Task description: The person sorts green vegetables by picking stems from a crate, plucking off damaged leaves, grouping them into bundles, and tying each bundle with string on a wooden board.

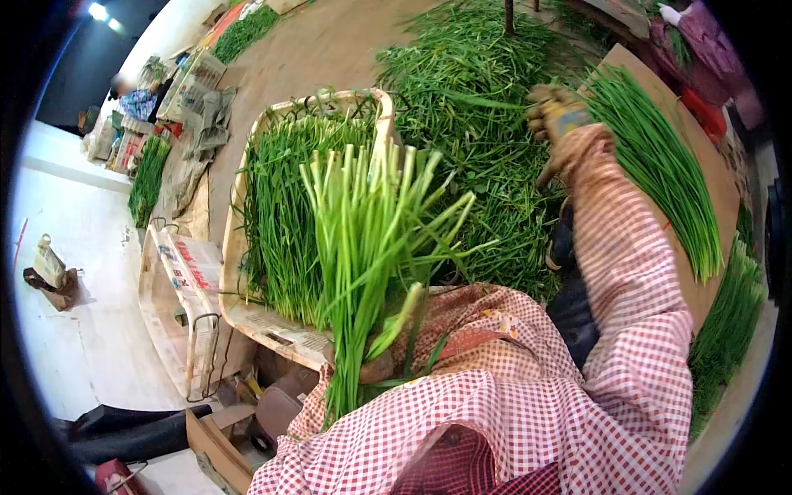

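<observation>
Cut greens litter the brown floor under the gloved right hand, thumb apart from its fingers; the left hand, partly hidden, grips the leafy bunch before the filled basket. Red characters mark the neighbouring crate, too small to read; the rightmost greens are cut off

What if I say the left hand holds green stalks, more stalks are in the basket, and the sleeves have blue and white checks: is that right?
Almost! The sleeves have red and white checks, not blue and white; the head view shows it. The left hand does hold green stalks, and more stalks are in the basket.
</observation>
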`<state>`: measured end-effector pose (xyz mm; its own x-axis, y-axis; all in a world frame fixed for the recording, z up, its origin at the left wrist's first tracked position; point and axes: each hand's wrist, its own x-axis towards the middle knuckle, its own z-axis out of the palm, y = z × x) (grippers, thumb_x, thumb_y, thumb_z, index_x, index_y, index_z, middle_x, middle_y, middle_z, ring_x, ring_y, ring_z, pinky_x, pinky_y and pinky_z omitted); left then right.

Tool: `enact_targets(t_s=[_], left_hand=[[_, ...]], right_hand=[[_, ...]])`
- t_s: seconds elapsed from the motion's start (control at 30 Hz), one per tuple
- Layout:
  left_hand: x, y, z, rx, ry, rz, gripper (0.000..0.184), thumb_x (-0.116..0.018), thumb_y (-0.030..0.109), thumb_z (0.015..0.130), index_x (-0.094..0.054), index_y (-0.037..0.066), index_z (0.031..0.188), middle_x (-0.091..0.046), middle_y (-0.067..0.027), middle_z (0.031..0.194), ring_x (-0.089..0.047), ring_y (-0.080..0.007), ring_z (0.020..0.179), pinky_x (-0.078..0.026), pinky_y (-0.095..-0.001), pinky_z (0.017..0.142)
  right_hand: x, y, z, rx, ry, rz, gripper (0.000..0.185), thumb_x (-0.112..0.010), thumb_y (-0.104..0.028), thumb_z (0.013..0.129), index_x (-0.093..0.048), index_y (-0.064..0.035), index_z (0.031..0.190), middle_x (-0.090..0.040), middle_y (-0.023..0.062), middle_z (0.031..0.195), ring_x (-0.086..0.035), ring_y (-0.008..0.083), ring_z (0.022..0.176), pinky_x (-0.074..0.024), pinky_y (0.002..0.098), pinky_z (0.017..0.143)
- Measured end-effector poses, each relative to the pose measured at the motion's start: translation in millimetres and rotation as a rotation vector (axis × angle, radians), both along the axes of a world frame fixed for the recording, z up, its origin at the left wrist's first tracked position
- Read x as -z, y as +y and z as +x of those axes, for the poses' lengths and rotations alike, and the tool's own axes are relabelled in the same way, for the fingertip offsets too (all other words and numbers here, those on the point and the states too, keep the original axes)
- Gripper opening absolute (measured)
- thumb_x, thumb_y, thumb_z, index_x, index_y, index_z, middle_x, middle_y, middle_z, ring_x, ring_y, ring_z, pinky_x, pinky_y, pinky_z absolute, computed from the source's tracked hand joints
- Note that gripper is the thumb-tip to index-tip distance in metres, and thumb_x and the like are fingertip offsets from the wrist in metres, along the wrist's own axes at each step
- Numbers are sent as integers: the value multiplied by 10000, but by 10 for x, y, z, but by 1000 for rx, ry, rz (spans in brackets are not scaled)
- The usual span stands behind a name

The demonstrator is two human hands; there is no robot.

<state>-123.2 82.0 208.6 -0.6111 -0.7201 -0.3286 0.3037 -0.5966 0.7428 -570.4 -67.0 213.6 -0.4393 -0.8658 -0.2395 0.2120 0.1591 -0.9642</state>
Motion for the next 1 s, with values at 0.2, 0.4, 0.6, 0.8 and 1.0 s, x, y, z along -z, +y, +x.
enact_targets(t_s=[0.2, 0.4, 0.6, 0.8, 1.0], left_hand=[[42, 18, 45, -16, 11, 3, 692, -766, 279, 673, -475, 89, 1270, -499, -61, 1138, -443, -207, 1004, -321, -352, 872], [72, 0, -23, 17, 10, 21, 715, -776, 278, 664, -470, 86, 1281, -495, -70, 1166, -438, -219, 1040, -317, -358, 900], [104, 36, -103, 19, 26, 30, 738, -786, 276, 656, -465, 83, 1292, -491, -78, 1193, -433, -231, 1076, -313, -365, 928], [122, -11, -109, 42, 48, 4, 761, -795, 274, 648, -460, 79, 1303, -487, -87, 1221, -428, -243, 1111, -309, -372, 955], [98, -63, -168, 86, 42, 4, 784, -805, 272, 640, -455, 76, 1313, -483, -95, 1248, -423, -255, 1147, -305, -378, 983]], right_hand=[[-61, 458, -34, -431, 1406, 26, 387, -675, -264, 815, -601, -119, 1166, -500, 188, 1292, -515, 328, 1166, -459, 416, 950], [-204, 808, 1291, -741, 1315, -388, 340, -642, -359, 820, -617, -36, 922, -581, 165, 1004, -529, 344, 1040, -448, 467, 903], [403, 245, 508, -329, 1494, 109, 155, -478, -225, 911, -596, -131, 949, -594, 111, 862, -601, 272, 799, -500, 400, 698], [457, 573, -295, -743, 1307, 763, 428, -569, -304, 900, -521, -74, 1258, -535, 242, 1214, -512, 361, 1131, -456, 413, 926], [-149, 1377, 956, -893, 49, -74, 679, -748, -185, 785, -383, -120, 1355, -670, 103, 853, -642, 146, 724, -510, 253, 648]])
